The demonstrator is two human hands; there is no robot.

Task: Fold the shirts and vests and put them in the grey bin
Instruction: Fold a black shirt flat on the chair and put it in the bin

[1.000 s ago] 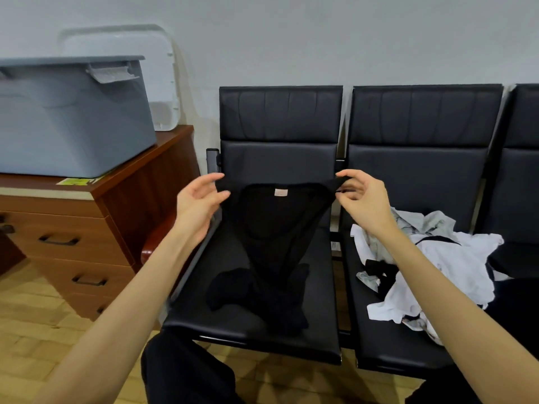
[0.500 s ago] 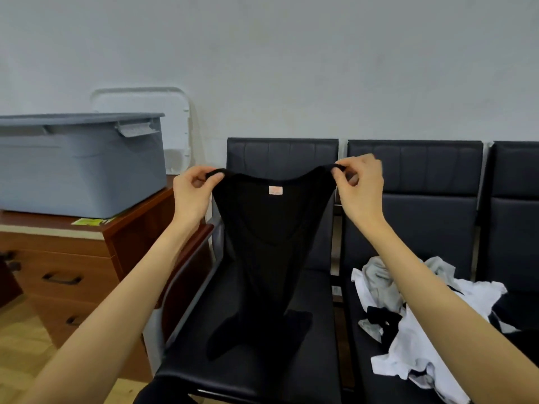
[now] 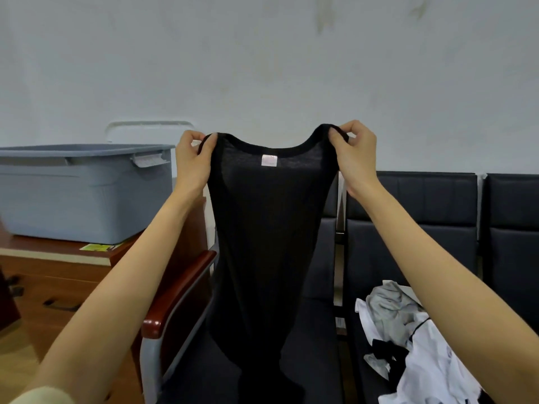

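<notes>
Left hand (image 3: 191, 158) and right hand (image 3: 354, 154) each pinch a strap of the black vest (image 3: 268, 228); a loosened pinch could drop it crumpled onto the chair seat (image 3: 318, 360).

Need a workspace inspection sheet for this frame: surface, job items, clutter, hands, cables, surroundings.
Surface: black chair seat under the hanging vest.
Job's things: black vest held up by its straps; grey bin on wooden cabinet; unfolded clothes pile on next seat.
Clutter: yellow-green label beside bin.
Grippers: left hand and right hand each pinch a strap.
Cables: nothing seen.
Surroundings: pale wall.
</notes>
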